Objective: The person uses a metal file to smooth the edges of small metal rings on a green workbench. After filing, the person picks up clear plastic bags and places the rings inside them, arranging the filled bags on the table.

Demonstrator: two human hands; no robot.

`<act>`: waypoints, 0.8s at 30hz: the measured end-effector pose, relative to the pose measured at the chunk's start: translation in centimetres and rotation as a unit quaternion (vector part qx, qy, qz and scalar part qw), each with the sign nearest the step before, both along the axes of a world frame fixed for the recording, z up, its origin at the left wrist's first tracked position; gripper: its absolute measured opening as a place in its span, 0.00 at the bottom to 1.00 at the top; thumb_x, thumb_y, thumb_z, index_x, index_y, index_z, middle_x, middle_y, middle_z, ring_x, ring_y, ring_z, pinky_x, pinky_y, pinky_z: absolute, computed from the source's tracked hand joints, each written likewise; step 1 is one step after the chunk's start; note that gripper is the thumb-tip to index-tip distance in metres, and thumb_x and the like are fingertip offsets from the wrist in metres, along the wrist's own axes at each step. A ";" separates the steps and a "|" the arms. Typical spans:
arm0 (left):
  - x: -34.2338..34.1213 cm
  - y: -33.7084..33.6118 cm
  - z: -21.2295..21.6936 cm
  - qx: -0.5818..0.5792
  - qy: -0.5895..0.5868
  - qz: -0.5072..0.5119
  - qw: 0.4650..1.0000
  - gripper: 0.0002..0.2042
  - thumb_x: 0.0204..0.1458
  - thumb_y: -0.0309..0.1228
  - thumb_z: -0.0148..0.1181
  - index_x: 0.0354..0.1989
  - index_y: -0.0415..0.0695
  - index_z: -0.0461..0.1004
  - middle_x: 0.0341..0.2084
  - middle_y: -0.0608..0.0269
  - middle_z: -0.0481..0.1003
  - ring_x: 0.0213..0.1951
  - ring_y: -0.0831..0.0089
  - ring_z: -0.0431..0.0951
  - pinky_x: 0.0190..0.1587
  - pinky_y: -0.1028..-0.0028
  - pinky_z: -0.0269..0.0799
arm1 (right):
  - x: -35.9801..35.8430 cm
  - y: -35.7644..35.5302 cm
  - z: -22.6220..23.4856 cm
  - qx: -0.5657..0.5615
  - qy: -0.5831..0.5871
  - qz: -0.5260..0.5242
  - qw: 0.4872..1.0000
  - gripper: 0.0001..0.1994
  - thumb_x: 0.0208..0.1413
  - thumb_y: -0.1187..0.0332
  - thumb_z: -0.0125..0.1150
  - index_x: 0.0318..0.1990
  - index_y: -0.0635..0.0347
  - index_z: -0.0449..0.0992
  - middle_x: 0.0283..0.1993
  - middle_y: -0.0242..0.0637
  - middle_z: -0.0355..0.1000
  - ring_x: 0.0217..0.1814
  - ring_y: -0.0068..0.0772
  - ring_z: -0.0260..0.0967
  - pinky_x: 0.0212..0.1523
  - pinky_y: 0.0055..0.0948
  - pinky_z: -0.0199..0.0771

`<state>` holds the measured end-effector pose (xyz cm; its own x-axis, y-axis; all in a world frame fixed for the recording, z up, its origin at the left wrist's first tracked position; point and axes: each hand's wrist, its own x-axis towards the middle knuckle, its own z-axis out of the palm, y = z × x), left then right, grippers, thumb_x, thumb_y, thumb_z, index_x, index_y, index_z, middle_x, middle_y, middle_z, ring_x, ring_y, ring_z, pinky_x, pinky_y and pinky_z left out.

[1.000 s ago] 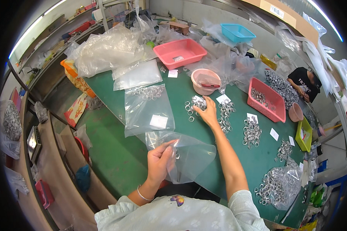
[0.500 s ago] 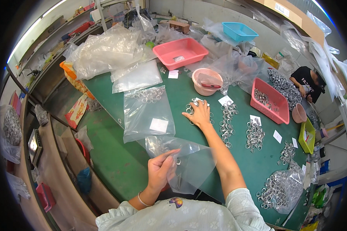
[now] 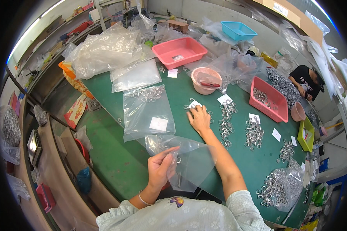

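Observation:
My left hand [image 3: 159, 169] pinches the edge of a clear plastic bag [image 3: 196, 163], which has several metal rings inside. My right hand [image 3: 199, 121] is at a small pile of metal rings [image 3: 191, 101] beside a white card [image 3: 196, 103]; its fingers are drawn together over rings that they mostly hide. Left of it lies a flat clear bag [image 3: 140, 114] holding rings near its far end and a white card [image 3: 159, 123]. To the right, a row of rings [image 3: 226, 122] runs below another card [image 3: 224, 99].
Further right are another ring pile [image 3: 253, 135], a pink basket [image 3: 277, 109], a green tray [image 3: 305, 136] and an open bag of rings [image 3: 275, 190]. A pink bowl [image 3: 204, 89], pink tray [image 3: 179, 59] and stacked plastic bags [image 3: 137, 77] stand farther back. Another person [image 3: 307, 82] sits at far right.
My right hand's spread fingers have drawn in together, and the hand has shifted slightly toward me. My left hand still holds the bag in the same place.

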<state>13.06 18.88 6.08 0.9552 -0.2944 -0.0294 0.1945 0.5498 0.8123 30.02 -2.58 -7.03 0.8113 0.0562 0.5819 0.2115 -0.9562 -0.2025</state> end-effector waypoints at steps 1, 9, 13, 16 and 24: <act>0.0 0.1 -0.1 0.000 -0.002 0.003 1.000 0.15 0.58 0.26 0.46 0.50 0.32 0.68 0.14 0.77 0.56 0.15 0.89 0.51 0.15 0.85 0.45 | -0.7 0.6 1.1 -0.009 0.003 0.001 1.000 0.13 0.42 0.59 0.62 0.33 0.57 0.75 0.36 0.38 0.66 0.40 0.40 0.64 0.28 0.35 0.72; 0.0 -0.2 -0.2 -0.001 -0.004 0.005 1.000 0.14 0.58 0.26 0.46 0.50 0.33 0.68 0.13 0.78 0.56 0.14 0.89 0.51 0.15 0.85 0.45 | -0.6 0.2 -0.6 -0.047 -0.018 0.036 0.998 0.10 0.44 0.58 0.62 0.27 0.53 0.75 0.29 0.35 0.68 0.34 0.36 0.68 0.22 0.34 0.71; -0.1 -0.4 -0.1 0.002 -0.009 0.015 1.000 0.13 0.58 0.26 0.47 0.49 0.34 0.69 0.13 0.78 0.56 0.13 0.90 0.51 0.13 0.86 0.45 | -0.7 0.3 -1.2 -0.011 -0.075 0.044 0.996 0.07 0.43 0.62 0.63 0.24 0.54 0.74 0.25 0.34 0.69 0.29 0.36 0.69 0.22 0.34 0.71; -0.2 -0.3 -0.1 0.007 -0.009 0.019 1.000 0.14 0.58 0.26 0.46 0.50 0.34 0.69 0.13 0.78 0.56 0.14 0.90 0.51 0.15 0.85 0.45 | -0.9 0.6 -0.4 0.171 -0.079 0.016 0.982 0.07 0.43 0.65 0.64 0.22 0.56 0.74 0.23 0.37 0.71 0.24 0.38 0.68 0.22 0.33 0.69; -0.2 -1.0 -0.2 0.013 -0.032 0.032 0.999 0.14 0.58 0.26 0.45 0.50 0.34 0.69 0.14 0.78 0.57 0.14 0.90 0.52 0.15 0.85 0.46 | -1.8 -2.2 7.7 0.831 0.198 0.037 0.518 0.09 0.52 0.62 0.60 0.30 0.55 0.69 0.20 0.29 0.66 0.13 0.17 0.56 0.08 0.15 0.51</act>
<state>12.90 17.88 5.88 0.9722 -0.2328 0.0251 0.1072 0.5379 0.8362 28.23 -4.79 0.68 0.9169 -0.2156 -0.3358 -0.1387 0.6169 -0.7747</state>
